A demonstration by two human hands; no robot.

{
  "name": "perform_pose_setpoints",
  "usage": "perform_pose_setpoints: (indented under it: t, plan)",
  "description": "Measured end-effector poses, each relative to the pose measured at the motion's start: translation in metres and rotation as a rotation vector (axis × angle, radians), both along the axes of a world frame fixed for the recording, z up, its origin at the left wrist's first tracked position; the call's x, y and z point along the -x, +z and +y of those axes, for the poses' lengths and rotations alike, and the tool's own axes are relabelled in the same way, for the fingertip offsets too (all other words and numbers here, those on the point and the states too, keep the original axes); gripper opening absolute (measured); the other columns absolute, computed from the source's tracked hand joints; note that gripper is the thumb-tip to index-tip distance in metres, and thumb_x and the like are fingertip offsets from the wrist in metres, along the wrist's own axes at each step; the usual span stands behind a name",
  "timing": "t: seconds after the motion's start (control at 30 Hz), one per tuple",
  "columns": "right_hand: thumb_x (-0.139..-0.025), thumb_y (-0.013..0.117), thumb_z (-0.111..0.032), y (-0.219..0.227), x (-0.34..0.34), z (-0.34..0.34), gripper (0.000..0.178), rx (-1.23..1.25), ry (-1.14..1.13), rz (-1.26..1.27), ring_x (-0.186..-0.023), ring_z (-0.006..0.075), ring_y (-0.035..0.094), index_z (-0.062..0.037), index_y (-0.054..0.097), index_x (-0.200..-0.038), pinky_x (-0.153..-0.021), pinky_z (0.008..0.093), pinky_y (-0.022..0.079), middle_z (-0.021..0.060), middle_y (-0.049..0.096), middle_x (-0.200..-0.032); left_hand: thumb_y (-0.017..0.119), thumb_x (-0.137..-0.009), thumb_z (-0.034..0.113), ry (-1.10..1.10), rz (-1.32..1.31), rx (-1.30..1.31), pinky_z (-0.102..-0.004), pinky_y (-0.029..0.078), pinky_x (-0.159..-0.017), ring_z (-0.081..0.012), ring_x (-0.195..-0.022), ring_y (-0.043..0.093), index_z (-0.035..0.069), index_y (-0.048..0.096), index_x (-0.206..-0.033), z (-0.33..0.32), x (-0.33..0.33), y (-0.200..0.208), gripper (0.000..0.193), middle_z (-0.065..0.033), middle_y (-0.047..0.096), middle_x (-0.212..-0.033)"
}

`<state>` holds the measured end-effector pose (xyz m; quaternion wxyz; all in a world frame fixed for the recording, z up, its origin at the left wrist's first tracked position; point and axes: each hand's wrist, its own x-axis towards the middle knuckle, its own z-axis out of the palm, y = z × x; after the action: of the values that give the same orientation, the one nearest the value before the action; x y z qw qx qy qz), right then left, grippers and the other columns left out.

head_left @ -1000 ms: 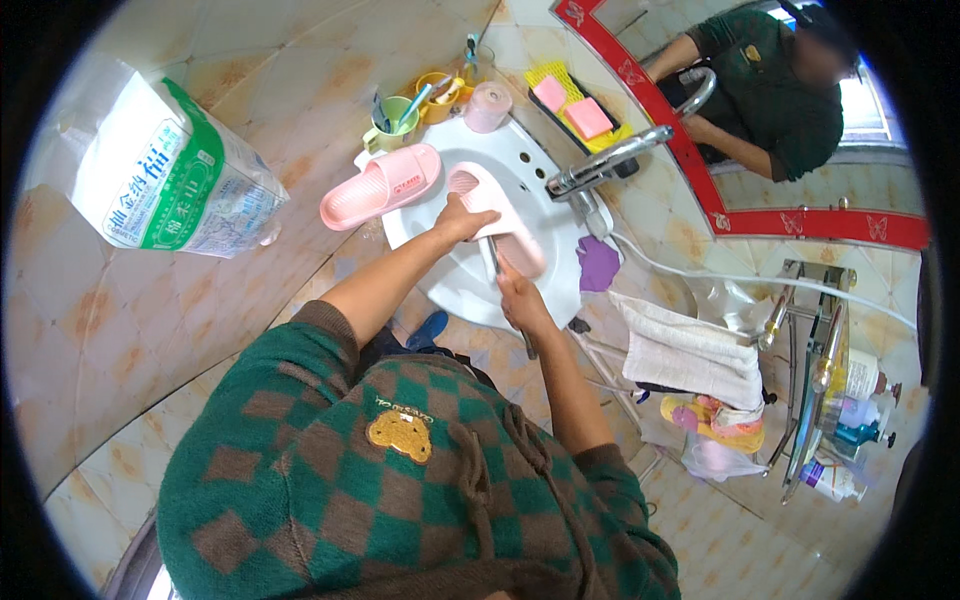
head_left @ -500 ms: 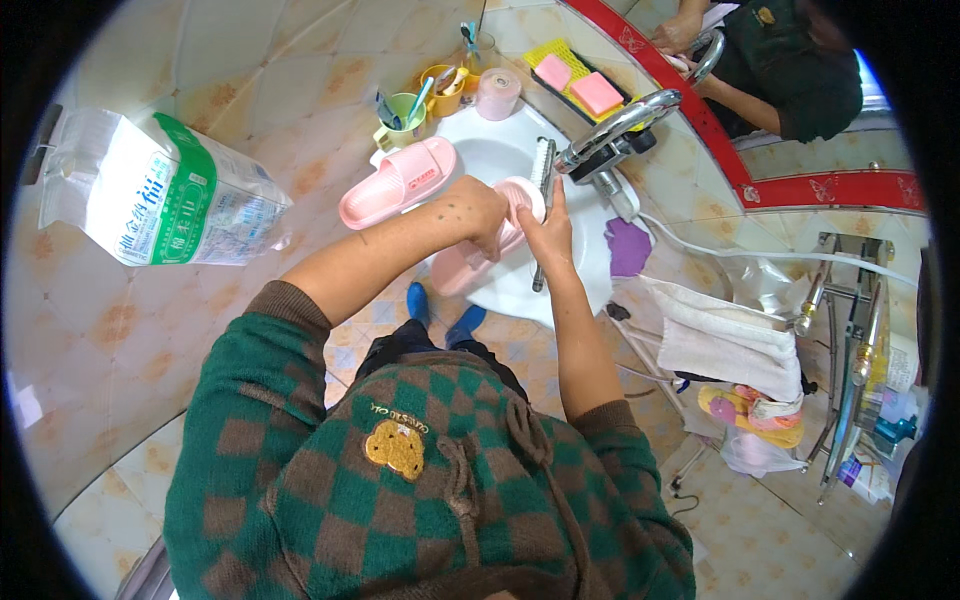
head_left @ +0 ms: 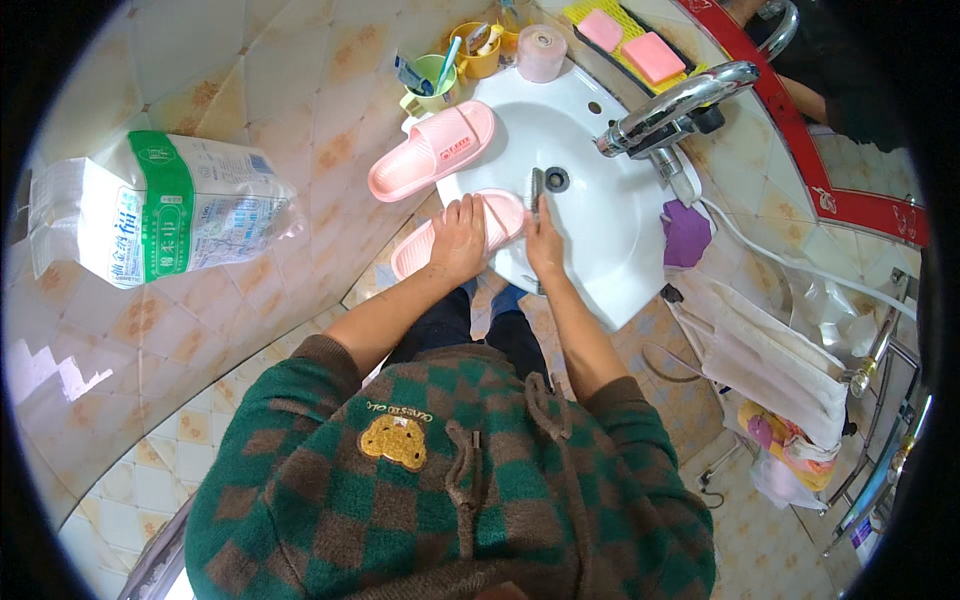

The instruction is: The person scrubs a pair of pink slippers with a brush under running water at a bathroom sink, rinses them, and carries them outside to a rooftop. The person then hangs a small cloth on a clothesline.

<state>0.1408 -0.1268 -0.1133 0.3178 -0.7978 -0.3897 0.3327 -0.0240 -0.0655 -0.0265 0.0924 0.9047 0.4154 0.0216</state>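
My left hand (head_left: 458,242) is closed over a pink slide slipper (head_left: 502,217), which I hold at the near left rim of the white sink (head_left: 600,268). Part of the slipper is hidden under my fingers. In my right hand (head_left: 545,247) is a long, narrow brush (head_left: 537,182) with pale bristles, over the basin beside the drain (head_left: 557,179). The brush head sits just right of the slipper's toe end, apart from it. A second pink slipper (head_left: 435,152) rests across the sink's left edge.
Green (head_left: 434,84) and yellow (head_left: 478,62) cups stand at the back, beside a tissue roll (head_left: 541,53). The chrome faucet (head_left: 680,108) reaches over the basin. A purple cloth (head_left: 686,235) hangs at the right rim. On the left wall is a tissue bag (head_left: 190,205).
My hands have moved apart: the left has drawn the slipper left and nearer to me, while the right keeps the brush over the basin. The whole view has shifted too.
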Motion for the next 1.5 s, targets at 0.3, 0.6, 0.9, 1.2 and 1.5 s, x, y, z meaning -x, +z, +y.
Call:
perform_pose_setpoints:
  t: [0.3, 0.6, 0.9, 1.2, 1.5]
  plan:
    - [-0.096, 0.05, -0.028, 0.058, -0.004, -0.016, 0.051, 0.056, 0.584, -0.497, -0.062, 0.0382, 0.064, -0.0354, 0.037, -0.145, -0.057, 0.0497, 0.051, 0.0198, 0.063, -0.073, 0.073, -0.067, 0.029, 0.002, 0.004, 0.039, -0.0548, 0.028, -0.099, -0.0357, -0.124, 0.039, -0.011, 0.029, -0.139, 0.003, -0.003, -0.008, 0.094, -0.0258, 0.037, -0.139]
    - [-0.096, 0.051, -0.029, 0.057, -0.048, -0.033, 0.05, 0.181, 0.742, -0.373, -0.069, 0.0366, 0.065, -0.037, 0.037, -0.144, -0.059, 0.0485, 0.05, 0.0178, 0.065, -0.075, 0.074, -0.068, 0.039, -0.032, 0.102, 0.12, -0.0557, 0.024, -0.103, -0.0374, -0.131, 0.033, -0.007, 0.023, -0.144, 0.007, -0.002, -0.015, 0.102, -0.0255, 0.031, -0.145]
    - [-0.095, 0.052, -0.026, 0.045, -0.046, -0.006, 0.05, 0.033, 0.659, -0.343, -0.067, 0.0403, 0.063, -0.0328, 0.04, -0.144, -0.06, 0.0488, 0.049, 0.0218, 0.066, -0.083, 0.07, -0.069, 0.042, -0.057, 0.096, 0.059, -0.056, 0.024, -0.104, -0.0353, -0.132, 0.034, -0.007, 0.029, -0.142, 0.006, -0.001, -0.018, 0.097, -0.0245, 0.032, -0.146]
    - [-0.097, 0.047, -0.028, 0.019, -0.015, 0.065, 0.045, 0.156, 0.47, -0.236, -0.081, 0.0424, 0.065, -0.0304, 0.044, -0.142, -0.07, 0.0511, 0.05, 0.0247, 0.066, -0.089, 0.069, -0.069, 0.045, -0.049, 0.089, 0.058, -0.0576, 0.025, -0.102, -0.0359, -0.131, 0.034, -0.007, 0.03, -0.141, 0.01, -0.009, -0.015, 0.097, -0.0252, 0.033, -0.144]
    - [-0.089, 0.059, -0.035, 0.046, -0.053, 0.025, 0.067, -0.011, 0.135, -0.059, -0.097, 0.0415, 0.064, 0.0018, 0.037, -0.142, -0.085, 0.0451, 0.049, 0.0284, 0.066, -0.103, 0.079, -0.06, 0.037, 0.045, 0.063, 0.188, -0.054, 0.039, -0.093, -0.0379, -0.12, 0.043, 0.001, 0.031, -0.142, 0.02, -0.008, 0.017, 0.102, -0.0217, 0.04, -0.136]
